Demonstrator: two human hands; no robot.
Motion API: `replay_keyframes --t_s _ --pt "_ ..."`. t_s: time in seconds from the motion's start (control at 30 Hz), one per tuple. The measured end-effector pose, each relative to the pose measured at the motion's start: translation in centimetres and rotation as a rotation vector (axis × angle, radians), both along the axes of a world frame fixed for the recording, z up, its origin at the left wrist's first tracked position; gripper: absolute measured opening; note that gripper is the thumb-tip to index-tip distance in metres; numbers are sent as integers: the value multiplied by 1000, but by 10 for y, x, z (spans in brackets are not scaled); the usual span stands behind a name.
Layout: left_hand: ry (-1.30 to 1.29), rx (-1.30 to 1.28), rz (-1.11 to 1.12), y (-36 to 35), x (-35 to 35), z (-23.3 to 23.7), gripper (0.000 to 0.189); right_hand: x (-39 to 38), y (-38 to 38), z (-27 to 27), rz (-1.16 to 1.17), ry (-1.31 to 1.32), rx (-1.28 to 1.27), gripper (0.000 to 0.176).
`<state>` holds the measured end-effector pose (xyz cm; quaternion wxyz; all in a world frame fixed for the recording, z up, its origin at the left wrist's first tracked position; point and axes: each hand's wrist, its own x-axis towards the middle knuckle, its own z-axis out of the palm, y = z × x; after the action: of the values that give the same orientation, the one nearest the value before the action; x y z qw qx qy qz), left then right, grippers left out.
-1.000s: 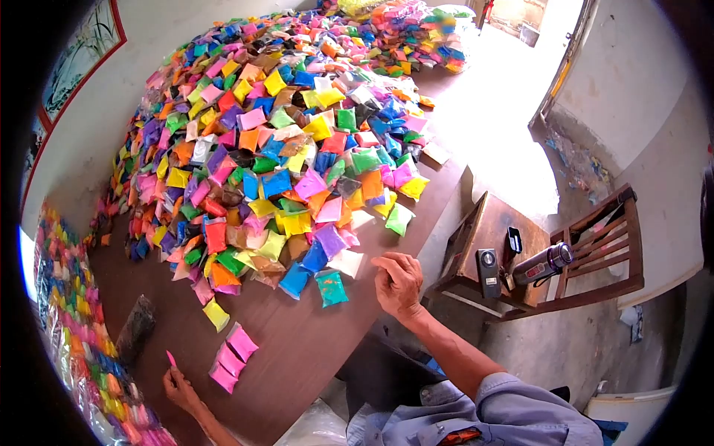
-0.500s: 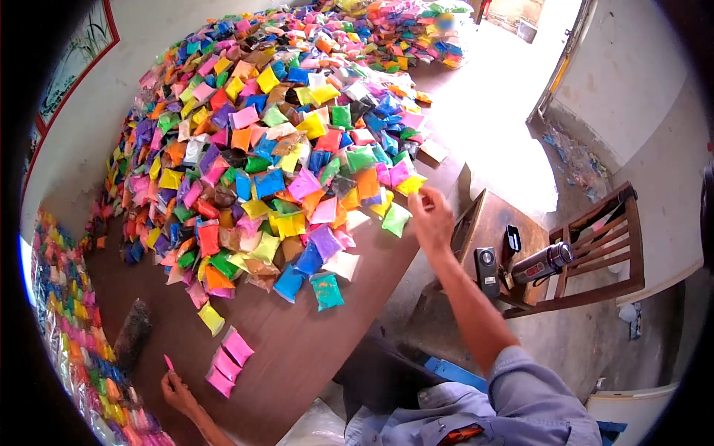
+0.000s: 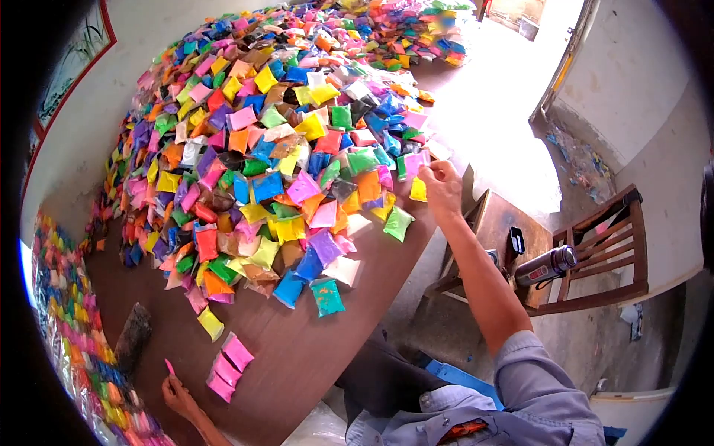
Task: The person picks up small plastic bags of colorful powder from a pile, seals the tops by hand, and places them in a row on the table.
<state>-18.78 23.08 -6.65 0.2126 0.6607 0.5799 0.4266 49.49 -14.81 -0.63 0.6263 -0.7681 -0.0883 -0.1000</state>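
A huge heap of small coloured powder packets (image 3: 282, 149) covers a brown table (image 3: 297, 342). My right hand (image 3: 440, 182) reaches out to the heap's right edge and pinches a pink packet (image 3: 413, 162); a yellow packet (image 3: 419, 190) lies just below the fingers. Low at the left, my left hand (image 3: 177, 394) rests near the table's front edge, closed on a small pink strip (image 3: 169, 366). Three pink packets (image 3: 227, 364) lie in a row just right of that hand.
A black packet (image 3: 134, 334) lies on the table left of the pink row. More coloured packets (image 3: 67, 334) line the far left. A wooden chair (image 3: 587, 253) at the right carries a metal flask (image 3: 547, 264) and a black device (image 3: 514, 240). A bright doorway lies beyond.
My right hand rose from the table's near edge to the heap's right side and closed on a pink packet. The left hand has stayed put.
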Motion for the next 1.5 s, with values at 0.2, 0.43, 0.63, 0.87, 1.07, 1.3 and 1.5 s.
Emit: replay_keyframes --t_s 0.2,0.43,0.63,0.87,1.07,1.3,1.5 --pt "13 20 -14 1 -2 -2 28 -12 -21 -2 254 444 578 25" --pt "6 -6 12 0 -3 0 27 -31 -24 6 412 603 739 17" --pt "-14 20 -8 -3 -1 -1 27 -65 -18 4 558 670 846 9" --pt "113 192 21 -27 18 15 26 -149 -1 15 725 823 887 11" --pt "179 206 42 -73 10 16 13 -248 12 25 800 681 298 29" --pt "377 229 -72 -168 15 50 8 -313 34 -7 1021 432 96 38" --pt "403 342 -240 -224 63 77 16 -325 45 -8 1166 353 3 23"
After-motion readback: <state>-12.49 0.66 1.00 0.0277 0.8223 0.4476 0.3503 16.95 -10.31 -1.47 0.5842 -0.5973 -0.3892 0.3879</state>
